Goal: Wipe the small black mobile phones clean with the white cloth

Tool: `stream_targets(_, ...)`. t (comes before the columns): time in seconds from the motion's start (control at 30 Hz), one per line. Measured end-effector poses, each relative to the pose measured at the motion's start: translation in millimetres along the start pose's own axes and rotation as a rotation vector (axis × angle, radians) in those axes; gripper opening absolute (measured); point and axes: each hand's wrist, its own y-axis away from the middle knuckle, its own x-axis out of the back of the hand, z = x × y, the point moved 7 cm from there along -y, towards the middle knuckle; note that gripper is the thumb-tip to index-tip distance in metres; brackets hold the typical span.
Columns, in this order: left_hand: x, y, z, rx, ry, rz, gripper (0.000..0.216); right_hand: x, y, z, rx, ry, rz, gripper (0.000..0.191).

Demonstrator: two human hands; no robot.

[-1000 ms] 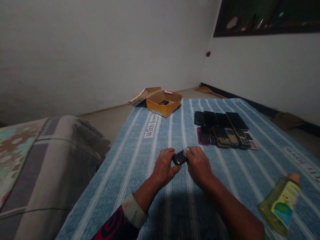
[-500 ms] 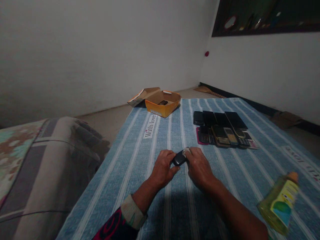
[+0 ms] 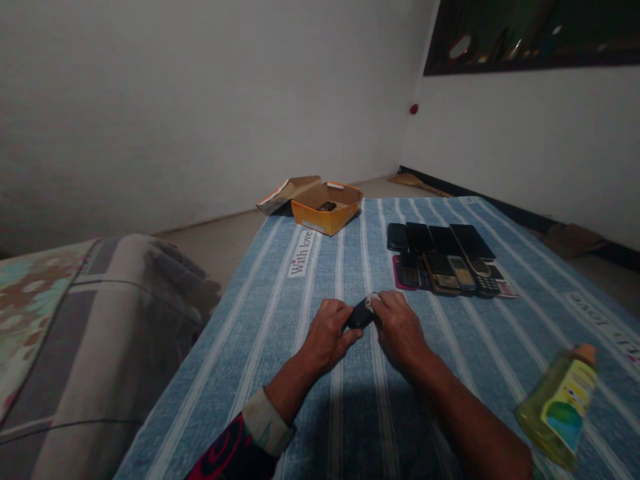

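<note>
A small dark mobile phone [image 3: 359, 316] is held between my two hands, over the blue striped cloth [image 3: 270, 293]. My left hand [image 3: 325, 333] grips its left end between thumb and fingers. My right hand [image 3: 400, 328] is closed at the phone's upper right end, pinching a small pale wad [image 3: 371, 301], perhaps tissue or cloth, against it. Beyond my right hand, several phones [image 3: 443, 273] lie close together in two rows, some with keypads and some with plain dark screens.
An open orange cardboard box [image 3: 325, 223] with one dark phone [image 3: 327, 207] inside stands at the far end. At the right lies a bottle of yellow-green liquid [image 3: 555, 407]. A grey and floral cover [image 3: 115, 333] drapes over something on the left.
The phone has tilted in my hands, showing a different face and edge. My hands have shifted only slightly, and the right still presses the pale wad to it.
</note>
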Motion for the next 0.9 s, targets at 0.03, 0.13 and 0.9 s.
stream_targets(0.03, 0.5, 0.2, 0.3, -0.003, 0.005, -0.003, 0.023, 0.9, 0.2, -1.6, 0.010, -0.008, 0.009, 0.026)
stream_targets(0.13, 1.2, 0.9, 1.0, -0.009, 0.014, -0.006, 0.018, 0.5, 4.5, -19.7, 0.084, -0.059, 0.025, 0.023)
stream_targets(0.9, -0.4, -1.0, -4.4, -0.048, 0.026, 0.066, 0.025, -3.3, -5.4, -30.0, 0.171, -0.135, 0.092, 0.022)
